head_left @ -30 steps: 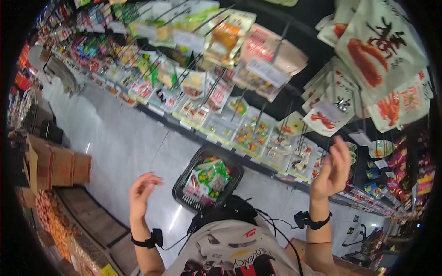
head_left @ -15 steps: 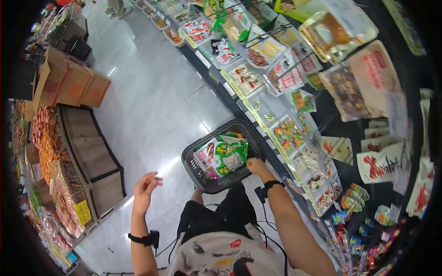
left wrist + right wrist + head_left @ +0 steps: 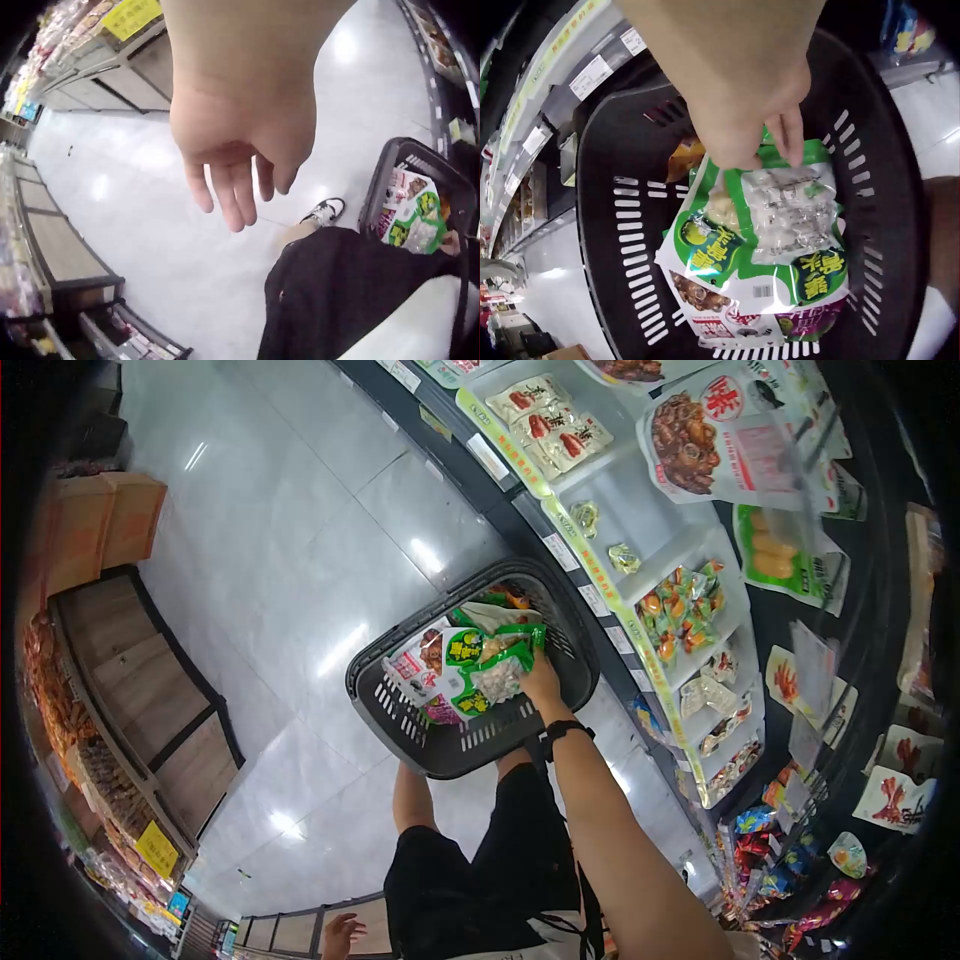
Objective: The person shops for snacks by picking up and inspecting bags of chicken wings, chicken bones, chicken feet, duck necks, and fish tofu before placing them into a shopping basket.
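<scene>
My right hand [image 3: 541, 682] reaches into a black shopping basket [image 3: 400, 752], its fingers pinching the upper edge of a green-edged snack bag [image 3: 791, 214]. Pale pieces show through the bag's clear window. Under and beside it lie a white snack bag with a meat picture [image 3: 705, 294], a purple bag [image 3: 810, 322] and an orange packet [image 3: 684, 157]. Part of my right fingers is hidden behind the hand in the right wrist view. My left hand [image 3: 236, 161] hangs away from the basket with loose fingers and nothing in it; it shows low in the head view.
Shelf bins [image 3: 560, 488] of wrapped snacks run along the right, with hanging snack bags [image 3: 720, 435] above. At the left stand cardboard boxes [image 3: 132, 520] and a wood-panelled display [image 3: 115, 650]. Grey tiled floor [image 3: 270, 560] lies between. My shoe [image 3: 328, 210] is left of the basket.
My right hand came down from beside the hanging bags into the basket and now grips a snack bag there. My left hand dropped lower toward my side. The head view moved closer to the basket.
</scene>
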Motion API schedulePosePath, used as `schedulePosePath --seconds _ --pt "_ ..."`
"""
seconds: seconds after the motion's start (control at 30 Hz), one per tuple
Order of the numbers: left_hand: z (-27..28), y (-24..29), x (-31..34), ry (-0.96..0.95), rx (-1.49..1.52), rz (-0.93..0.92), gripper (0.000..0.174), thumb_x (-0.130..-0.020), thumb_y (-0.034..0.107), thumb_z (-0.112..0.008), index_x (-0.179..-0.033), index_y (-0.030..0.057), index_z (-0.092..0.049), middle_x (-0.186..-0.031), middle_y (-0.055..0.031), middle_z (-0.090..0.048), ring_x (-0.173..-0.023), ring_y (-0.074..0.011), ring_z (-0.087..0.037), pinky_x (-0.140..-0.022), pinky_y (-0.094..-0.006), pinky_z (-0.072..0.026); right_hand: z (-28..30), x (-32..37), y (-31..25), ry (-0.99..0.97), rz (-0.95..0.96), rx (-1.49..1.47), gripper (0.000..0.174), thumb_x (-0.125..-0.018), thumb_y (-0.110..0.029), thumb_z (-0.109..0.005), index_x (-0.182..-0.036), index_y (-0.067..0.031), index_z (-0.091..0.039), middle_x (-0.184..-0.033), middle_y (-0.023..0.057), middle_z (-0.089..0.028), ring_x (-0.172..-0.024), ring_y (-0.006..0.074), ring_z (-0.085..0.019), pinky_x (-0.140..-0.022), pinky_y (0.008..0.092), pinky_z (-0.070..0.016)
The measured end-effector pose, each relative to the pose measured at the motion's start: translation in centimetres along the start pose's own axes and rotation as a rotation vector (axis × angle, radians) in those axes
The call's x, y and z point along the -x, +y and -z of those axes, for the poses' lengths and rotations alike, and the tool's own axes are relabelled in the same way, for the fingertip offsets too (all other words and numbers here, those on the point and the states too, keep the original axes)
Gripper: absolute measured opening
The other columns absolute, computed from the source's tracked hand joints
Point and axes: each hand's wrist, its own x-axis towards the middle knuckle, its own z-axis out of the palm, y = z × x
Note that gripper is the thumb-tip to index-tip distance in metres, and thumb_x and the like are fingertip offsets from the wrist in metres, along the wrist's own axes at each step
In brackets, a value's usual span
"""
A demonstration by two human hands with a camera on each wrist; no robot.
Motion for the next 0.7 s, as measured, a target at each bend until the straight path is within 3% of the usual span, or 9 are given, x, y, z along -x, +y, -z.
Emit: schedulePosePath --seconds 0.07,0.17,0.2,0.27,0.33,0.43,0.5,0.57,0.7 --pt "-0.1 0.4 -1.6 0.106 0.247 0.104 0.054 -0.093 0.008 -0.067 -0.143 0.0002 -0.048 -0.140 -0.0141 -0.057 -0.128 -0.0259 -0.056 -0.102 -0.0383 -0.0502 -1.4 -2.2 -0.5 0.105 -0.016 0.042 0.071 -0.083 -0.014 -0.071 -0.148 -0.0055 -0.043 -0.127 0.0234 -0.063 -0.115 0.0379 -0.063 -0.097 0.0459 -0.0511" --pt "-1.5 2.3 -4.8 0.251 0.160 -0.169 0.031 -0.098 0.018 -0.060 -0.123 -0.0008 -0.062 -0.090 -0.0124 -0.073 -0.080 -0.0188 -0.071 -0.063 -0.0280 -0.0537 -2.7 -3.9 -0.1 -0.127 -0.122 -0.034 0.063 -0.082 -0.013 -0.072 -0.141 -0.0057 -0.052 -0.115 0.0206 -0.069 -0.102 0.0349 -0.068 -0.087 0.0467 -0.0550" --pt "-2.0 3.9 -4.9 0.217 0.123 -0.260 0.030 -0.100 0.017 -0.058 -0.123 -0.0010 -0.062 -0.091 -0.0124 -0.073 -0.081 -0.0189 -0.071 -0.069 -0.0287 -0.0545 -2.8 -3.9 -0.1 -0.199 -0.133 -0.022 0.058 -0.081 -0.013 -0.072 -0.136 -0.0061 -0.057 -0.110 0.0195 -0.071 -0.098 0.0342 -0.070 -0.084 0.0470 -0.0559" --pt "-2.6 5.9 -4.5 0.168 0.123 -0.266 0.029 -0.100 0.015 -0.057 -0.123 -0.0021 -0.061 -0.092 -0.0130 -0.073 -0.083 -0.0192 -0.071 -0.073 -0.0294 -0.0555 -1.6 -2.0 -1.3 -0.322 -0.092 0.118 0.043 -0.079 -0.013 -0.071 -0.122 -0.0083 -0.069 -0.101 0.0169 -0.073 -0.090 0.0339 -0.071 -0.078 0.0475 -0.0568" --pt "-2.4 6.1 -4.2 0.093 0.174 -0.283 0.028 -0.101 0.013 -0.056 -0.123 -0.0034 -0.062 -0.093 -0.0136 -0.072 -0.085 -0.0192 -0.070 -0.075 -0.0298 -0.0561 0.5 2.0 -3.4 -0.266 0.102 0.257 0.029 -0.078 -0.015 -0.070 -0.106 -0.0104 -0.074 -0.096 0.0150 -0.073 -0.090 0.0343 -0.071 -0.078 0.0475 -0.0562" --pt "-1.6 8.4 -3.4 0.107 -0.026 -0.414 0.028 -0.100 0.013 -0.056 -0.121 -0.0046 -0.062 -0.093 -0.0140 -0.072 -0.085 -0.0194 -0.070 -0.076 -0.0300 -0.0565 3.4 8.0 -5.1 -0.223 0.306 0.321 0.016 -0.074 -0.018 -0.069 -0.088 -0.0120 -0.075 -0.094 0.0140 -0.072 -0.089 0.0366 -0.069 -0.078 0.0481 -0.0555" --pt "-0.3 9.4 -4.0 0.071 0.018 -0.541 0.026 -0.100 0.012 -0.057 -0.121 -0.0024 -0.063 -0.095 -0.0129 -0.073 -0.085 -0.0184 -0.070 -0.075 -0.0302 -0.0553 5.5 12.3 -6.6 -0.232 0.336 0.277 0.017 -0.074 -0.018 -0.069 -0.089 -0.0116 -0.075 -0.095 0.0137 -0.072 -0.089 0.0366 -0.069 -0.078 0.0484 -0.0553" --pt "0.0 14.2 -2.4 0.054 -0.014 -0.631 0.026 -0.100 0.013 -0.056 -0.122 -0.0006 -0.064 -0.096 -0.0118 -0.073 -0.086 -0.0180 -0.070 -0.076 -0.0301 -0.0545 8.3 17.0 -8.8 -0.185 0.432 0.284 0.017 -0.075 -0.019 -0.069 -0.088 -0.0112 -0.075 -0.094 0.0131 -0.071 -0.087 0.0370 -0.068 -0.077 0.0487 -0.0551" --pt "-0.4 23.2 1.4 -0.166 0.076 -0.811 0.038 -0.103 0.032 -0.056 -0.127 0.0041 -0.062 -0.105 -0.0098 -0.073 -0.096 -0.0196 -0.070 -0.085 -0.0326 -0.0526 15.3 29.4 -16.9 -0.044 0.601 0.278 0.011 -0.077 -0.015 -0.067 -0.085 -0.0094 -0.072 -0.090 0.0119 -0.069 -0.085 0.0355 -0.068 -0.073 0.0464 -0.0553"
